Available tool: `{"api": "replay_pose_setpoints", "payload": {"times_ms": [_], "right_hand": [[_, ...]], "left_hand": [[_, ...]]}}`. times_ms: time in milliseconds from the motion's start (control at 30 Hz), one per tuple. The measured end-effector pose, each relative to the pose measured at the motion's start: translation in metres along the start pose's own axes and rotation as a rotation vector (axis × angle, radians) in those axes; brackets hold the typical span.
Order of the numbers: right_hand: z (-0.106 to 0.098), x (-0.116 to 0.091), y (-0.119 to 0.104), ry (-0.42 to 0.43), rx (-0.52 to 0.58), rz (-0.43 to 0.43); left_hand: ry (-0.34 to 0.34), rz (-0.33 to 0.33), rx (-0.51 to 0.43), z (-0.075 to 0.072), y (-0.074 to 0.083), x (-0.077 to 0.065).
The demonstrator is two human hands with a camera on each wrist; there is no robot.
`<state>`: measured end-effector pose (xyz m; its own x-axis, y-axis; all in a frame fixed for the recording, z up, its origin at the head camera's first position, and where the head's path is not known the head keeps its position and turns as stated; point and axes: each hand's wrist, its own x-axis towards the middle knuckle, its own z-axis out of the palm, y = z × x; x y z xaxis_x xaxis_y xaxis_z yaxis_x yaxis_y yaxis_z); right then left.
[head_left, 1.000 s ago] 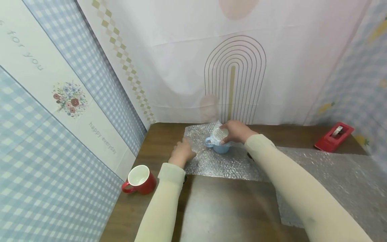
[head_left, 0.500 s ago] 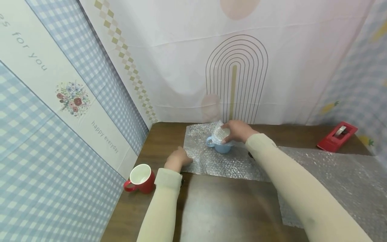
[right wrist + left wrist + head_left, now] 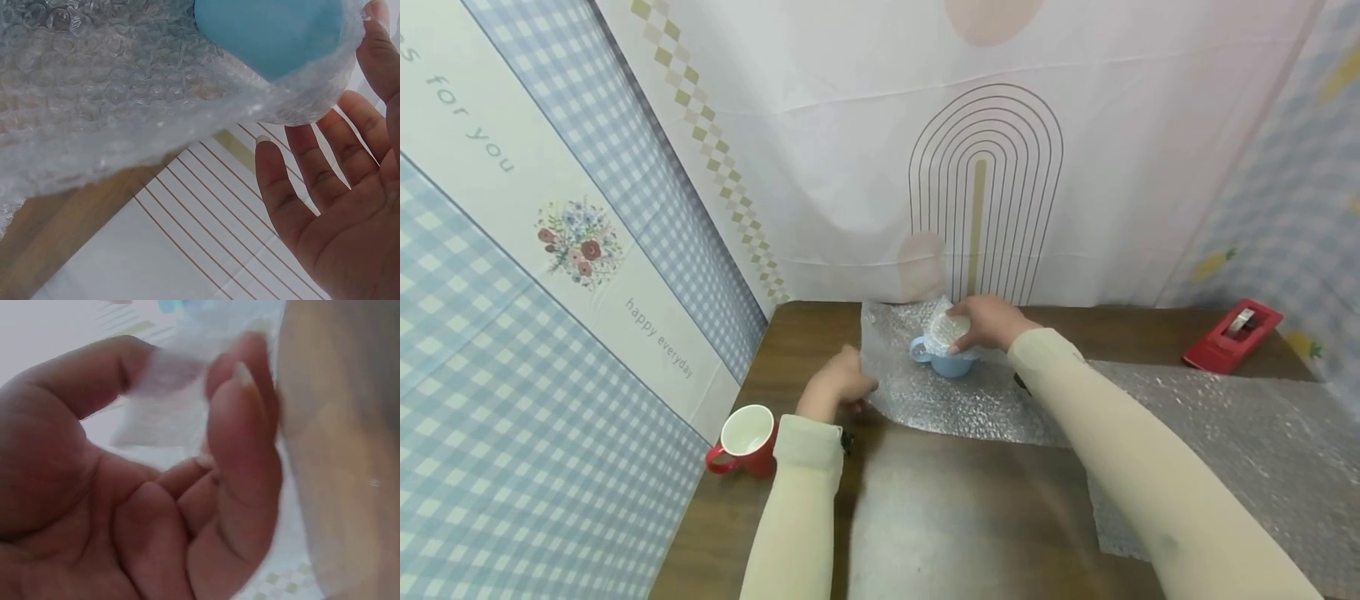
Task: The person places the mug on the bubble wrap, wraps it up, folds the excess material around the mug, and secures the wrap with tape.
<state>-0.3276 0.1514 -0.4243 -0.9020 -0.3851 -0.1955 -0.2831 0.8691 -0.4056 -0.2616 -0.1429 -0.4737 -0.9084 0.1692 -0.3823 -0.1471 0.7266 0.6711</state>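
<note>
A light blue mug (image 3: 952,367) with its handle to the left stands on a sheet of bubble wrap (image 3: 958,417). Part of that wrap is folded up over its top. My right hand (image 3: 992,322) holds the folded wrap against the mug, thumb and fingers spread around it. The right wrist view shows the blue mug (image 3: 275,34) inside the wrap, my fingertips at its outside. At the sheet's left edge, my left hand (image 3: 838,382) pinches the wrap and lifts that edge. The left wrist view has the wrap (image 3: 159,422) between thumb and fingers, blurred.
Near the table's left edge stands a red mug (image 3: 758,454), white inside, beside my left sleeve. A red tape dispenser (image 3: 1232,337) sits at the back right. More bubble wrap (image 3: 1217,458) covers the right side of the wooden table (image 3: 955,517). Patterned cloth hangs behind.
My left hand has moved left and toward me from the wrap's surface to its left edge, which is now raised. My right hand stays on the wrapped mug.
</note>
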Motion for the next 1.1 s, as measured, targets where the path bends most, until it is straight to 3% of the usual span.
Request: {"api": "replay_pose_setpoints", "payload": {"times_ms": [100,200,333,467,633,833,1100], "right_hand": [[-0.003,-0.001,0.0,0.005,-0.004,-0.001],[-0.005,-0.001,0.0,0.009,-0.006,-0.007],[-0.005,-0.002,0.001,0.015,-0.002,-0.017],[-0.003,-0.003,0.001,0.017,-0.001,-0.025],[-0.001,-0.003,0.001,0.016,-0.001,-0.03],[0.006,-0.001,0.005,0.014,-0.005,-0.05],[0.003,0.001,0.008,0.03,0.012,-0.043]], "left_hand": [[0.079,0.043,-0.075,-0.008,0.028,-0.013],[0.153,0.148,-0.091,-0.011,0.044,-0.014],[0.25,0.293,0.005,-0.008,0.064,-0.007],[0.314,0.342,0.04,-0.001,0.085,0.002],[0.326,0.343,-0.002,0.009,0.1,0.016],[0.329,0.338,-0.078,0.021,0.101,0.031],[0.213,0.399,-0.082,0.031,0.093,0.045]]}}
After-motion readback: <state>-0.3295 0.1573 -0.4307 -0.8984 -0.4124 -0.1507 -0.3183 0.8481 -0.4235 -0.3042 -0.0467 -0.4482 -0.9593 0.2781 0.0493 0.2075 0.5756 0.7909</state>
